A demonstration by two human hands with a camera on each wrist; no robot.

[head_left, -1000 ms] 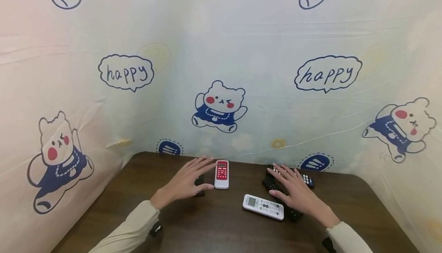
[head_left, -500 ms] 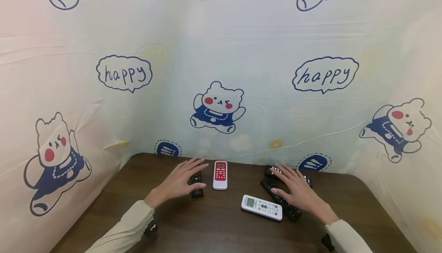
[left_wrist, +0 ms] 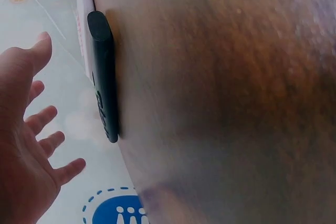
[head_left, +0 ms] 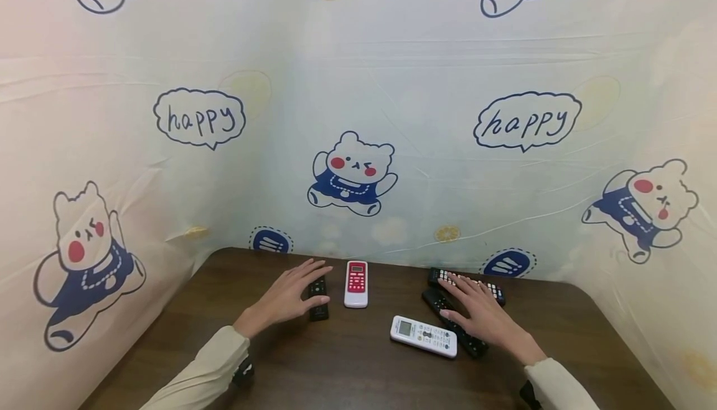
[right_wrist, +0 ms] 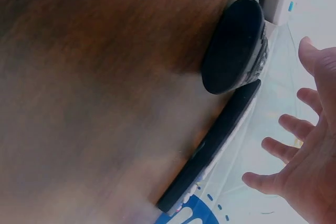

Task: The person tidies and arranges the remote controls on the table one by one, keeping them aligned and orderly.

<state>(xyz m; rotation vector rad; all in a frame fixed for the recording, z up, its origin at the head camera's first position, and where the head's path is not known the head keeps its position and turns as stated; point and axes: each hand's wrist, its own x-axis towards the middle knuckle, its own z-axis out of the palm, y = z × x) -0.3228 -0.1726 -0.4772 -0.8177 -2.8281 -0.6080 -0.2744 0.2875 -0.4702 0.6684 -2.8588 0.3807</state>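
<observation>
My left hand (head_left: pixel 288 293) hovers with spread fingers over a black remote control (head_left: pixel 318 301) on the left part of the table. In the left wrist view a gap shows between that palm and the black remote (left_wrist: pixel 104 74). My right hand (head_left: pixel 480 312), fingers also spread, hangs above two black remotes at the right: a slanted one (head_left: pixel 439 301) and one with pale buttons (head_left: pixel 495 293) behind it. The right wrist view shows both black remotes lying apart from the fingers (right_wrist: pixel 281 150). Neither hand holds anything.
A white remote with a red face (head_left: pixel 356 284) stands lengthwise between the hands near the back. A white remote with a small screen (head_left: pixel 424 336) lies nearer the front. The brown table (head_left: pixel 336 366) meets a printed cloth wall (head_left: pixel 426 211) at the back.
My left hand has drawn slightly left, baring more of the black remote beneath it. The right hand has barely shifted, and the remotes lie as before. The head view has turned a little.
</observation>
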